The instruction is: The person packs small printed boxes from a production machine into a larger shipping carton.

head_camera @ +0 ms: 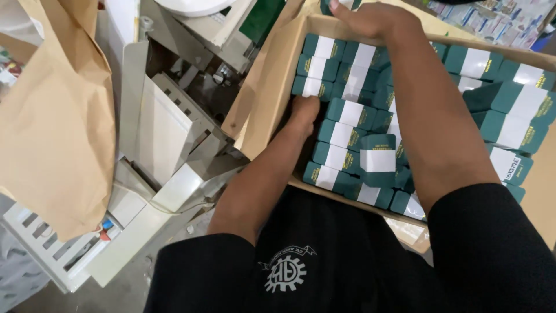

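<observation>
Carton (272,87) mostly full of green-white boxes (341,136) in rows; a few lie loose on top at right. Left hand (304,110) pushed down among the boxes at carton's left wall, grip hidden. Right hand (370,17) grasps a box (341,4) at far edge.

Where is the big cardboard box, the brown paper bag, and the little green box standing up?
cardboard box (272,87), head view, on its left wall flap.
brown paper bag (58,127), head view, on the middle of its side.
upright green box (377,159), head view, on its white band.
</observation>
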